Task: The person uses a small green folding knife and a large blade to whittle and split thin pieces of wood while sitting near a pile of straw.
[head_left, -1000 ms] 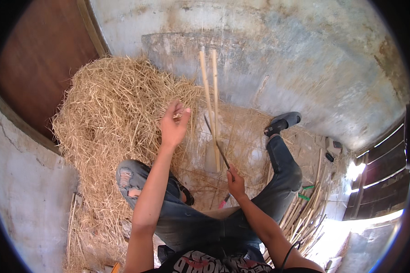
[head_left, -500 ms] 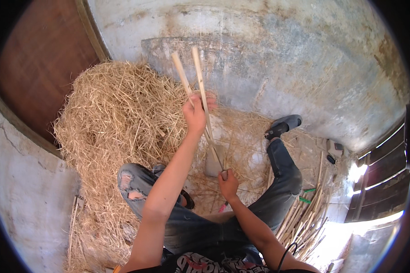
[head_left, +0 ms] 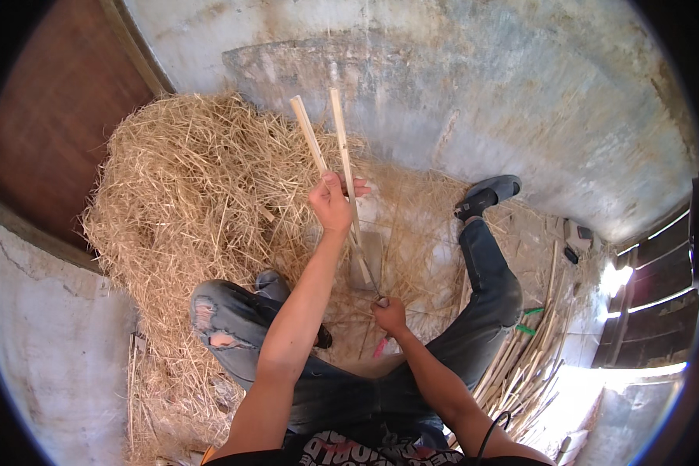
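Note:
A pale bamboo stick, split lengthwise, stands in front of me as a narrow V. Its left strip (head_left: 307, 130) is pinched between thumb and finger of my left hand (head_left: 331, 203). Other fingers of that hand stretch out behind the right strip (head_left: 339, 128). Both strips come together low down, beside a thin dark blade (head_left: 375, 284), apparently a knife's. My right hand (head_left: 389, 315) is closed round the knife's handle, most of which the fingers hide. Just below the fist shows something pink (head_left: 380, 346); I cannot tell whether it belongs to the knife.
A big heap of straw (head_left: 202, 179) rises at my left against the stained wall (head_left: 443, 85). Between my bent legs a flat grey block (head_left: 370, 252) lies on the straw-strewn floor. Long thin sticks (head_left: 512, 373) with green ties lie beside my right leg.
The split stick and my left hand sit slightly lower in the picture, while the whole view has shifted a little. Both grips look the same.

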`<action>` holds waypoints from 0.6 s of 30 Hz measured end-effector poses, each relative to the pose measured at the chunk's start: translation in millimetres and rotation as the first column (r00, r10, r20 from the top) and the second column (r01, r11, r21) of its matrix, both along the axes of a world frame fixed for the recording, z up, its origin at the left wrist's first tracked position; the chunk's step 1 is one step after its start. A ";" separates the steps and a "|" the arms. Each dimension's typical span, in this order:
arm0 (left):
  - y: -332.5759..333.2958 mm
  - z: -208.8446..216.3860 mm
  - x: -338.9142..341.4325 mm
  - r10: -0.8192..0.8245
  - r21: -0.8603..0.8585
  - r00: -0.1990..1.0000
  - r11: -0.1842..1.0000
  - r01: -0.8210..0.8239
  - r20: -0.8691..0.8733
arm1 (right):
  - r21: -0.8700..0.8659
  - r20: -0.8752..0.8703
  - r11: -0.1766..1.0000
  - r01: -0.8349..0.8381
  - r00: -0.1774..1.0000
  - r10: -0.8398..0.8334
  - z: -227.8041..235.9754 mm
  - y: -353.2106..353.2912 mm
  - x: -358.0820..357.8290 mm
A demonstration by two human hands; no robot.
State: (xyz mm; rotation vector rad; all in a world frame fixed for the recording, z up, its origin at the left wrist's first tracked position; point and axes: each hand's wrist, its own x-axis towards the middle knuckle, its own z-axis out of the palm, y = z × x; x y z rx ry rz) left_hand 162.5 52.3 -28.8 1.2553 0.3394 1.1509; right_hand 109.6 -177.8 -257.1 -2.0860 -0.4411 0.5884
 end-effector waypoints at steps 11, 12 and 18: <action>-6.2 2.1 19.5 -0.080 0.041 0.997 0.996 0.080 -0.015 | 0.176 -0.228 0.982 -0.061 0.969 0.101 15.9 -5.8 6.2; -4.4 5.8 19.6 -0.067 0.044 0.998 0.997 0.067 -0.019 | 0.179 -0.229 0.980 -0.084 0.966 0.124 21.5 -6.2 5.2; 7.4 91.7 7.4 -0.044 0.140 0.998 0.989 0.037 0.045 | 0.252 0.060 0.966 -0.059 0.997 0.046 64.1 13.9 43.3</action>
